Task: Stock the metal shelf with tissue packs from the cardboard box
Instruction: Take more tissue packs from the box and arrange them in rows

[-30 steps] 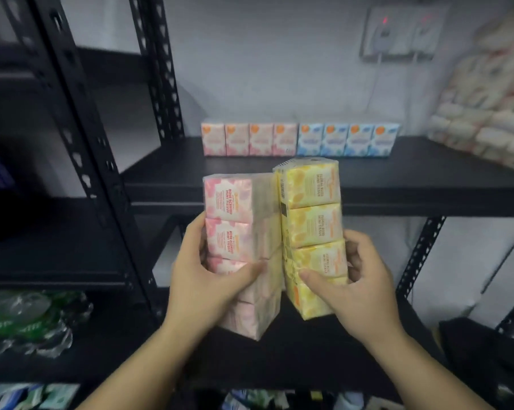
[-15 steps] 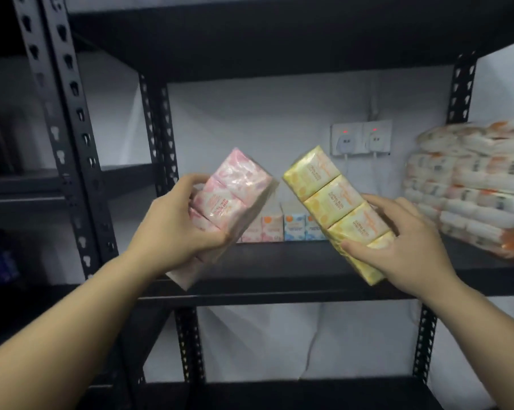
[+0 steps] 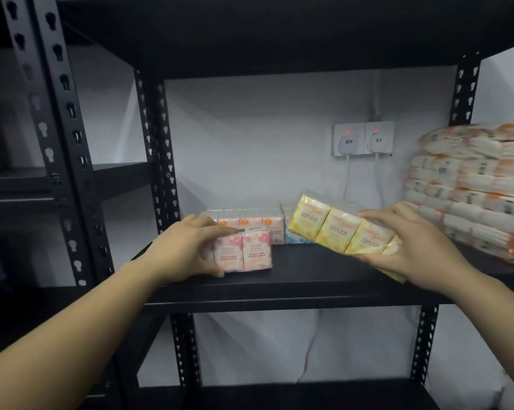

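Since prev. frame: pink tissue pack lowered onto metal shelf, left hand grip clamped on it; yellow tissue pack in right hand grip, unplaced. Back row beyond both grips stocked.

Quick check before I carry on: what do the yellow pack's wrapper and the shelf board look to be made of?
Yellow tissue pack, held in the right hand: thin clear plastic film, glossy; it shows glare and crinkles at the ends, over soft printed inner packets. Shelf board: looks like black-painted metal with a matt finish and a folded front lip, matching the punched uprights; a coated board cannot be ruled out.
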`<state>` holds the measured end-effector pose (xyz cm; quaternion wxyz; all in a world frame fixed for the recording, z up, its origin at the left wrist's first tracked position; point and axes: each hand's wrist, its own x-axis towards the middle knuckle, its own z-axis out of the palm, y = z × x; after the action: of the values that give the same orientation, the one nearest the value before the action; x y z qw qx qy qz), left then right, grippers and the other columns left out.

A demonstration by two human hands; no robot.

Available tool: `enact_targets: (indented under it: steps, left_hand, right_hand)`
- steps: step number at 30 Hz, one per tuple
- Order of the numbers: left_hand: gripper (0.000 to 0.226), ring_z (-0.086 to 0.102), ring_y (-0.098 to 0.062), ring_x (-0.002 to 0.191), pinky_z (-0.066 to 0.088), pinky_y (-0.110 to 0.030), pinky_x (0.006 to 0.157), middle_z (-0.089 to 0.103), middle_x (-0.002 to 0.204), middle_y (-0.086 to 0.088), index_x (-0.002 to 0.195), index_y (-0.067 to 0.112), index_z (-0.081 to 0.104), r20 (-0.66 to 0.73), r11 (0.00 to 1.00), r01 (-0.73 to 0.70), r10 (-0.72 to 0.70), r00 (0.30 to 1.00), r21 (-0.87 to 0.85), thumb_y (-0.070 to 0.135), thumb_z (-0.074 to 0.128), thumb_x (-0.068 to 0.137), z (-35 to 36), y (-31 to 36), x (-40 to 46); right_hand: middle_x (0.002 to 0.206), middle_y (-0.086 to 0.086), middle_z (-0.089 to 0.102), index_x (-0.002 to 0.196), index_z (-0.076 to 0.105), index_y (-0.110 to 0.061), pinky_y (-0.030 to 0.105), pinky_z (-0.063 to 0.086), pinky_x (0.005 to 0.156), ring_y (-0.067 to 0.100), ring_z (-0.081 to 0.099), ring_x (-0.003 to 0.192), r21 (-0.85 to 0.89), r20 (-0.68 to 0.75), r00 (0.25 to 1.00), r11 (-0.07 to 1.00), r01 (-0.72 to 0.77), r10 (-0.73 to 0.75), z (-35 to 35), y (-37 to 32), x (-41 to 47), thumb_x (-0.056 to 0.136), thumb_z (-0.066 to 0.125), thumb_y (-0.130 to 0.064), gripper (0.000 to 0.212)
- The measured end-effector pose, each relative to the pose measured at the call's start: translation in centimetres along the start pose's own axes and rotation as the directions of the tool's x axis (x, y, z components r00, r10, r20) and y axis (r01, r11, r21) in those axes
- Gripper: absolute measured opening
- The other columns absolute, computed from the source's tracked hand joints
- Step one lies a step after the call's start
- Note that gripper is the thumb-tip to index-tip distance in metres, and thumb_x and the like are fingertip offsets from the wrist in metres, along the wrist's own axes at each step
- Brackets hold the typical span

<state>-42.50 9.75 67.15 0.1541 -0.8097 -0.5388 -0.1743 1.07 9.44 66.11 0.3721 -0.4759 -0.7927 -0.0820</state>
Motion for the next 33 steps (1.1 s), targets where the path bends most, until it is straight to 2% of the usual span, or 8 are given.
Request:
enact_targets:
  steps: [3, 9, 13, 16, 22, 26, 30, 33]
  left_hand:
    - [0.081, 0.043, -0.006, 0.119, 0.047, -0.036, 0.1, 0.051, 0.135, 0.021, 0.147, 0.056, 0.042, -0.038, 1.0, 0.002, -0.001, 0.999, 0.005, 0.084, 0.061, 0.074, 0.4, 0.1, -0.1]
    - [0.06, 0.047, -0.009, 0.116, 0.046, -0.034, 0.097, 0.055, 0.131, 0.017, 0.143, 0.053, 0.05, -0.131, 1.0, -0.003, 0.003, 0.991, -0.003, 0.073, 0.057, 0.087, 0.9, 0.6, -0.3]
    - [0.059, 0.049, -0.01, 0.116, 0.047, -0.034, 0.097, 0.055, 0.128, 0.017, 0.142, 0.052, 0.052, -0.111, 1.0, -0.003, 0.0, 0.994, -0.022, 0.071, 0.06, 0.087, 0.6, 0.9, -0.1]
    - [0.053, 0.053, -0.012, 0.116, 0.049, -0.037, 0.097, 0.057, 0.125, 0.014, 0.137, 0.048, 0.057, -0.085, 0.999, -0.028, 0.027, 0.996, -0.015, 0.067, 0.062, 0.088, -0.1, 1.5, 0.3]
    - [0.047, 0.059, -0.013, 0.115, 0.051, -0.038, 0.096, 0.061, 0.128, 0.013, 0.134, 0.042, 0.06, -0.072, 0.992, -0.114, 0.11, 0.991, -0.053, 0.062, 0.063, 0.091, -0.3, 5.4, 3.5]
    - [0.057, 0.059, -0.013, 0.115, 0.051, -0.037, 0.098, 0.06, 0.134, 0.012, 0.143, 0.041, 0.054, 0.001, 0.98, -0.137, 0.139, 0.99, -0.144, 0.063, 0.065, 0.091, 0.3, 8.4, 6.2]
    - [0.053, 0.062, -0.009, 0.109, 0.053, -0.034, 0.095, 0.065, 0.13, 0.01, 0.135, 0.038, 0.062, 0.033, 0.974, -0.142, 0.15, 0.988, -0.179, 0.059, 0.072, 0.088, 1.0, 10.2, 7.8]
    - [0.052, 0.065, -0.004, 0.099, 0.056, -0.035, 0.091, 0.067, 0.12, 0.013, 0.128, 0.038, 0.064, 0.001, 0.965, -0.139, 0.143, 0.99, -0.223, 0.062, 0.075, 0.083, 1.4, 10.6, 8.1]
  right_hand:
    - [0.114, -0.028, 0.044, 0.136, 0.052, -0.054, 0.03, 0.045, 0.078, 0.004, 0.053, 0.099, -0.042, 0.085, 0.996, 0.999, 0.008, -0.004, 0.2, 0.2, 0.5, 0.072, 0.088, -0.046, 0.073]
    - [0.119, -0.026, 0.04, 0.137, 0.053, -0.055, 0.032, 0.049, 0.085, 0.004, 0.054, 0.103, -0.131, 0.271, 0.962, 0.989, 0.074, -0.036, 0.8, -0.4, 1.5, 0.072, 0.085, -0.055, 0.072]
    - [0.116, -0.027, 0.044, 0.135, 0.056, -0.05, 0.027, 0.044, 0.083, 0.003, 0.054, 0.104, -0.112, 0.251, 0.967, 0.992, 0.062, -0.033, 0.8, -0.5, 1.9, 0.071, 0.084, -0.06, 0.071]
    - [0.112, -0.03, 0.052, 0.132, 0.06, -0.043, 0.014, 0.038, 0.083, 0.0, 0.054, 0.106, -0.051, 0.195, 0.981, 0.998, 0.032, -0.022, 0.7, -0.2, 2.0, 0.068, 0.086, -0.06, 0.071]
    - [0.123, -0.017, 0.059, 0.127, 0.065, -0.038, 0.031, 0.041, 0.104, 0.005, 0.053, 0.117, 0.039, 0.094, 0.993, 0.997, -0.068, 0.064, 0.2, 1.6, 0.7, 0.072, 0.08, -0.063, 0.062]
    - [0.126, -0.015, 0.062, 0.132, 0.061, -0.04, 0.034, 0.048, 0.102, 0.006, 0.058, 0.116, 0.12, 0.096, 0.976, 0.971, -0.208, 0.197, -0.5, 3.8, -0.8, 0.074, 0.079, -0.062, 0.064]
    - [0.128, -0.018, 0.065, 0.135, 0.057, -0.046, 0.02, 0.049, 0.092, -0.003, 0.061, 0.113, 0.214, 0.145, 0.954, 0.933, -0.29, 0.263, -0.6, 4.7, -2.1, 0.085, 0.077, -0.05, 0.054]
    - [0.131, -0.02, 0.062, 0.132, 0.056, -0.05, 0.029, 0.048, 0.101, 0.003, 0.059, 0.12, 0.23, 0.136, 0.945, 0.918, -0.322, 0.298, -0.6, 5.0, -2.4, 0.088, 0.077, -0.046, 0.049]
